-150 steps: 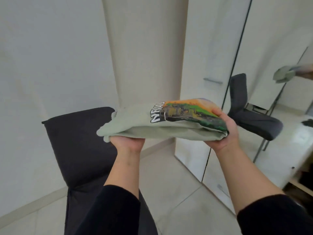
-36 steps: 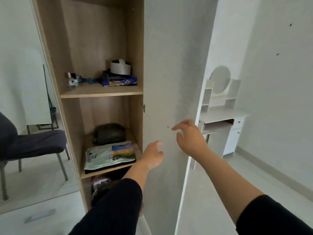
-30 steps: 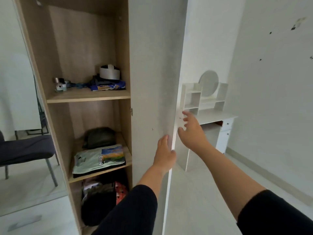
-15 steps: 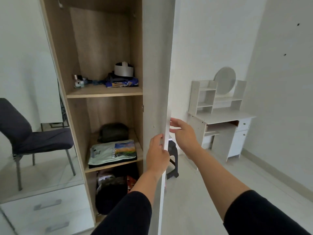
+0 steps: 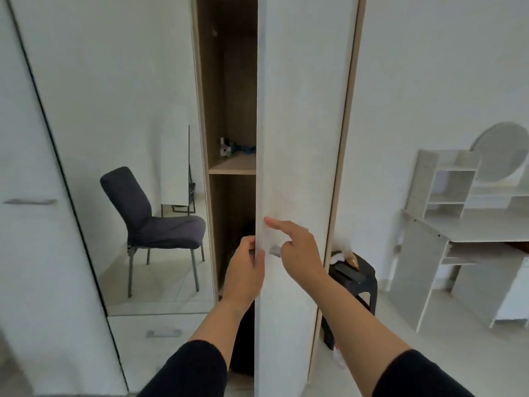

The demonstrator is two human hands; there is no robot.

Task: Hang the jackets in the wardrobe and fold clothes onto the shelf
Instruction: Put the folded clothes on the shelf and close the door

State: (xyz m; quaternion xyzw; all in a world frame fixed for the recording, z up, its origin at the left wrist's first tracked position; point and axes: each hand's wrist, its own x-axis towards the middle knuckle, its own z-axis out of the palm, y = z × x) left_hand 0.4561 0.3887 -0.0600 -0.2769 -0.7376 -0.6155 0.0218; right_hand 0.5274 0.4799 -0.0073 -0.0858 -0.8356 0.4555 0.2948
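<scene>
The white wardrobe door [image 5: 300,138] stands almost closed, leaving a narrow gap onto the wooden interior. My left hand [image 5: 244,272] grips the door's free edge, thumb on the front and fingers behind. My right hand [image 5: 297,250] rests against the door front, index finger stretched out, beside the small grey handle [image 5: 275,250]. Through the gap I see the upper shelf [image 5: 233,167] with small items [image 5: 226,150] on it. The folded shirt and the lower shelf are hidden behind the door and my hands.
Left of the gap a mirrored panel [image 5: 128,96] reflects a dark chair [image 5: 151,222]; a drawer front [image 5: 163,333] sits below it. A black stool [image 5: 353,277] with small things on top stands right of the door. A white dressing table [image 5: 469,230] fills the right side.
The door has swung most of the way closed, hiding the folded shirt on the lower shelf. My left hand stays on the door's edge and my right hand has moved onto its front.
</scene>
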